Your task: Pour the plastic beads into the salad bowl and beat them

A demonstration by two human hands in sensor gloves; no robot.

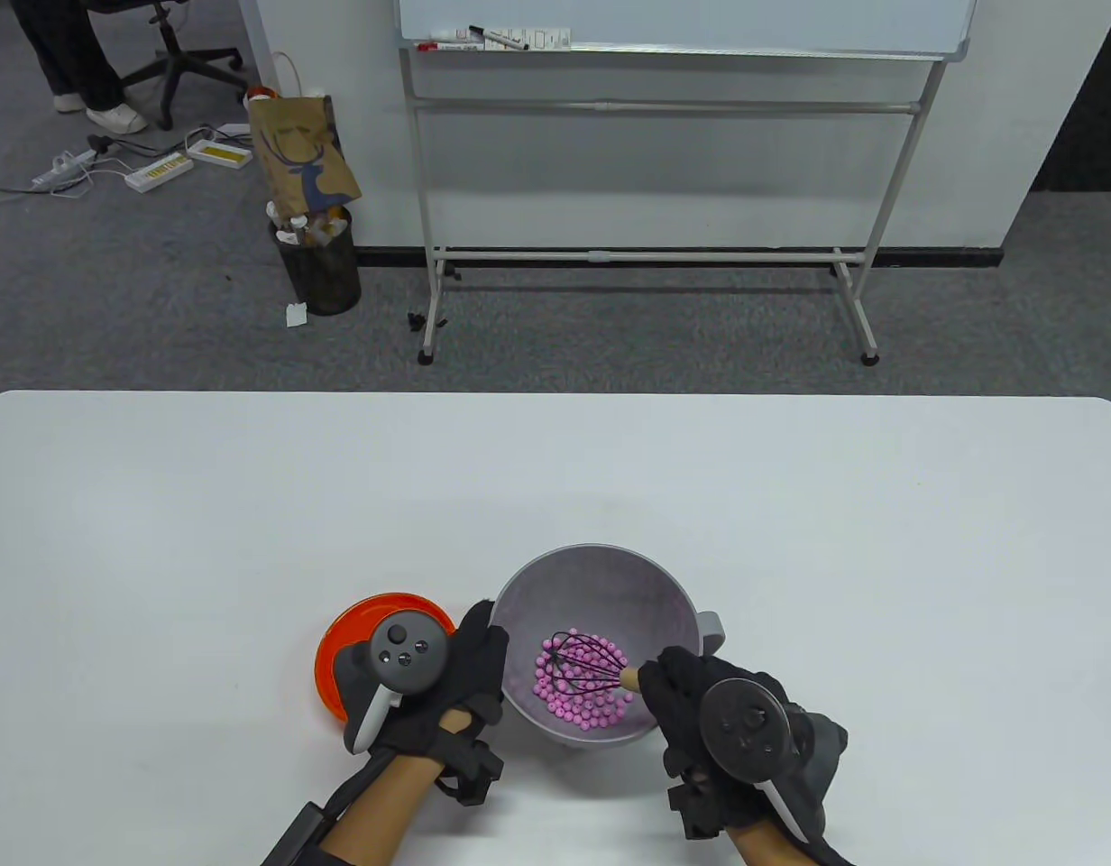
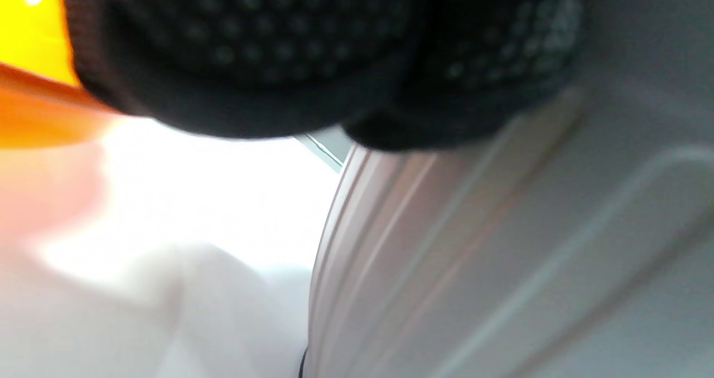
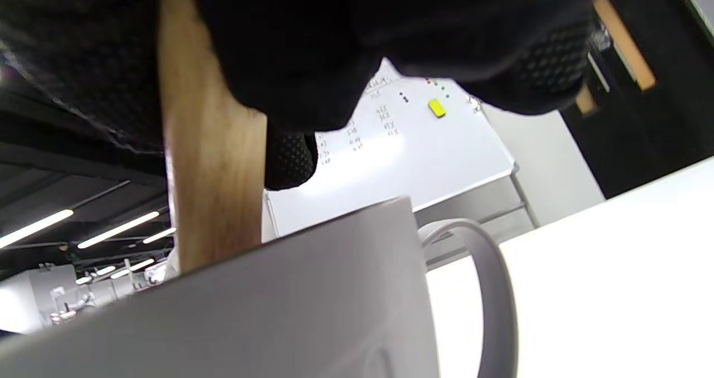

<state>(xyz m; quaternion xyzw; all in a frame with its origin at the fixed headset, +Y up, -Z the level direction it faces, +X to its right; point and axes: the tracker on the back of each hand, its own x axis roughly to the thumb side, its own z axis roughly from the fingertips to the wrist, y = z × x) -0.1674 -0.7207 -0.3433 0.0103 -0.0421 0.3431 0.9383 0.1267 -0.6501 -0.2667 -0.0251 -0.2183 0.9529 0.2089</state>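
Note:
A grey salad bowl point(image 1: 601, 552) stands near the table's front edge with pink plastic beads point(image 1: 581, 702) heaped in its bottom. A whisk point(image 1: 584, 657) with black wires and a wooden handle point(image 3: 215, 171) dips into the beads. My right hand point(image 1: 656, 683) grips that handle at the bowl's right rim. At the bowl's left rim, my left hand point(image 1: 488, 654) holds the bowl. In the left wrist view its gloved fingers point(image 2: 312, 60) lie against the bowl's outer wall point(image 2: 474, 255). The right wrist view shows the bowl's wall point(image 3: 279, 311) and side handle point(image 3: 491, 277).
An orange dish point(image 1: 339, 645) sits just left of the bowl, partly under my left hand's tracker. The white table point(image 1: 249, 505) reaches far back and to both sides. Beyond it stand a whiteboard frame point(image 1: 646, 257) and a bin point(image 1: 321, 262).

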